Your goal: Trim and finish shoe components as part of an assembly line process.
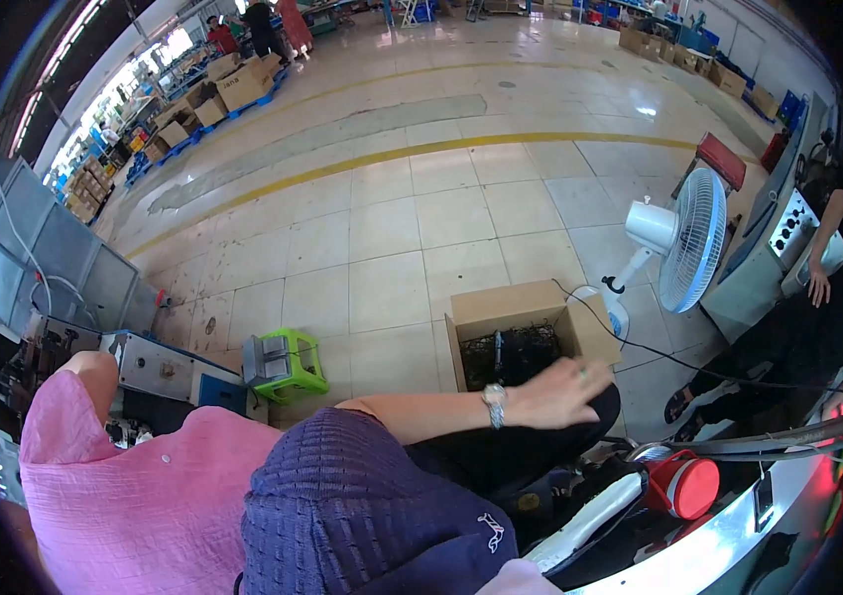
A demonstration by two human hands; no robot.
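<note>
Neither of my own hands can be made out. Close in front, someone in a pink shirt and a dark blue textured cap fills the lower left. From behind the cap a bare forearm reaches right, with a silver watch on the wrist. Its hand, wearing a ring, hovers over or rests on a black-trousered knee, fingers loosely extended and nothing seen in them. Beyond that hand an open cardboard box contains black, tangled-looking items. A bent bare elbow shows at the left.
A white fan stands at right, its black cable crossing rightward. Another person's hand hangs beside a machine. A white curved machine surface with a red round part occupies the lower right. Left are a green stool and grey metal cabinets.
</note>
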